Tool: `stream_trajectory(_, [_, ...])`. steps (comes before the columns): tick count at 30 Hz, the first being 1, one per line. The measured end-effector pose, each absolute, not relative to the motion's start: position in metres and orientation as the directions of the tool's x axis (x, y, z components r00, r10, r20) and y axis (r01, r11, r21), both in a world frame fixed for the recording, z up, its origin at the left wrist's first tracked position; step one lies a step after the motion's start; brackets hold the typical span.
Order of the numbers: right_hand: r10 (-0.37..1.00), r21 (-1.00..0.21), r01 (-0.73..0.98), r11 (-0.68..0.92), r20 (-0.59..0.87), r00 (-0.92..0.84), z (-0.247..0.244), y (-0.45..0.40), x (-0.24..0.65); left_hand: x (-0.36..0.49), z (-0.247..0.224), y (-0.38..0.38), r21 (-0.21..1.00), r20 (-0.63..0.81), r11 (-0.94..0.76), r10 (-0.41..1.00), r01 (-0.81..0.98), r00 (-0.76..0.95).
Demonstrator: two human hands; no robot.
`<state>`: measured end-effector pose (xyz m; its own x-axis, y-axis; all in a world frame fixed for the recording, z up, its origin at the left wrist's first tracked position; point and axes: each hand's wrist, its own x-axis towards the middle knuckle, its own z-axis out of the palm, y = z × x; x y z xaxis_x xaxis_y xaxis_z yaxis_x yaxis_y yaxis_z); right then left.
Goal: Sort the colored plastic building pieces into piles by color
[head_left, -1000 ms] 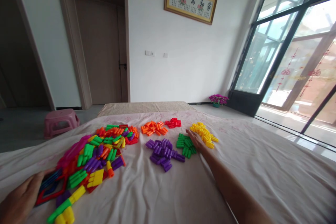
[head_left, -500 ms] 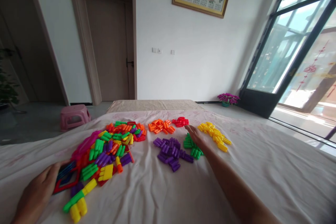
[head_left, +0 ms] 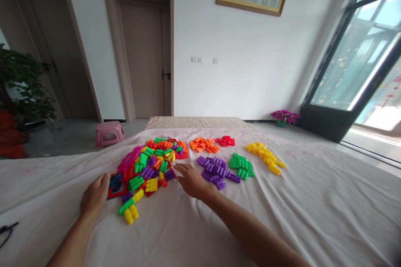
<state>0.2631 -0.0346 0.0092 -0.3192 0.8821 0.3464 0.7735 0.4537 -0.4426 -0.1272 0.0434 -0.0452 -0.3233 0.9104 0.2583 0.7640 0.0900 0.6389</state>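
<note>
My left hand (head_left: 95, 194) is closed at the left edge of a mixed pile, gripping dark blue and red square plastic frames (head_left: 118, 192). The pile holds green, purple, orange, red and yellow building blocks (head_left: 151, 185) shaped like joined tubes. My right hand (head_left: 191, 179) reaches over the cloth at the pile's right edge, fingers stretched out, close to a purple block (head_left: 169, 175); nothing shows in it. Right of that hand lie sorted heaps of purple blocks (head_left: 216, 169), green blocks (head_left: 241, 165) and yellow blocks (head_left: 265, 156). Orange blocks (head_left: 204, 145) and red blocks (head_left: 225, 141) sit behind.
A wrinkled pale cloth (head_left: 175, 233) covers the surface. Beside the pile's back left is a bright pink item (head_left: 129, 159). A pink stool (head_left: 109, 134) stands on the floor to the left, and a thin black cord (head_left: 9, 228) lies at the left edge.
My right hand has moved left from the green heap to the mixed pile. My left hand stays at the square frames. The view has turned a little to the left.
</note>
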Motion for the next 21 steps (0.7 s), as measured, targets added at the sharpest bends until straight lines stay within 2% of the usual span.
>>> stream_trajectory(3, [0.835, -0.386, 0.75, 0.537, 0.37, -0.407, -0.001, -0.035, 0.23, -0.123, -0.039, 0.039, 0.743, 0.185, 0.073, 0.933, 0.666, -0.309])
stream_trajectory(5, [0.832, -0.352, 0.765, 0.539, 0.367, -0.416, -0.007, -0.038, 0.215, -0.122, -0.037, 0.037, 0.765, 0.186, 0.057, 0.934, 0.641, -0.304])
stream_trajectory(12, [0.915, -0.275, 0.902, 0.332, 0.325, -0.238, -0.01, -0.052, 0.205, -0.122, -0.036, 0.038, 0.763, 0.142, 0.104, 0.936, 0.638, -0.322])
stream_trajectory(21, [0.912, -0.278, 0.889, 0.363, 0.3, -0.279, -0.009, -0.051, 0.21, -0.121, -0.033, 0.037, 0.739, 0.11, 0.141, 0.94, 0.658, -0.324])
